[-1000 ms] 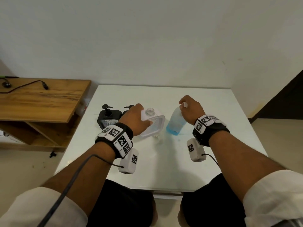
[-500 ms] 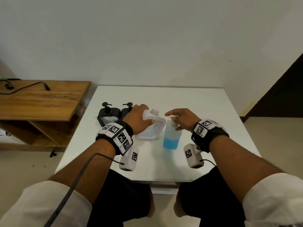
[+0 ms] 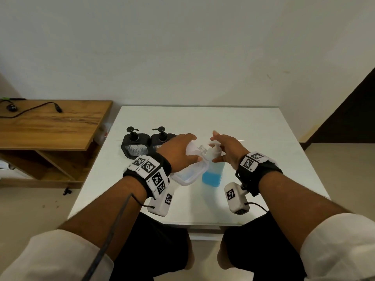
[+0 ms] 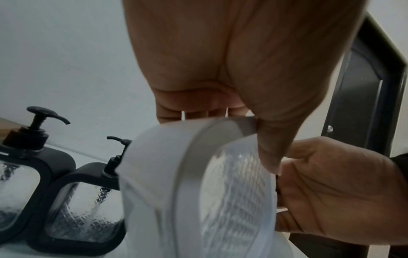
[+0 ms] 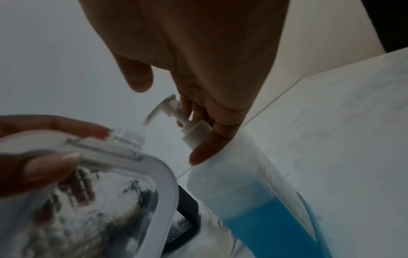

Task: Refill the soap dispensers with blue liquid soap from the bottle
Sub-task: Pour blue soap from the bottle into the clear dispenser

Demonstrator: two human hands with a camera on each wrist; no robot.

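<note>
My left hand grips a white-framed clear dispenser by its top and tilts it to the right. Its thumb lies on the ribbed face. The dispenser's open neck has no pump and points at the bottle, which stands on the table about a third full of blue soap. My right hand is over the bottle's white pump. Its fingers are nearly straight and touch the pump collar, with the thumb held apart. The pump nozzle hangs just above the open neck.
Two black-framed dispensers with pumps on stand side by side behind my left hand. The white table ends near my knees. A wooden side table with a cable stands to the left, and a dark doorway is at the right.
My right hand has loosened from the bottle's top, and its fingers now spread over the pump. The left hand has tipped the white dispenser further, bringing its neck under the nozzle.
</note>
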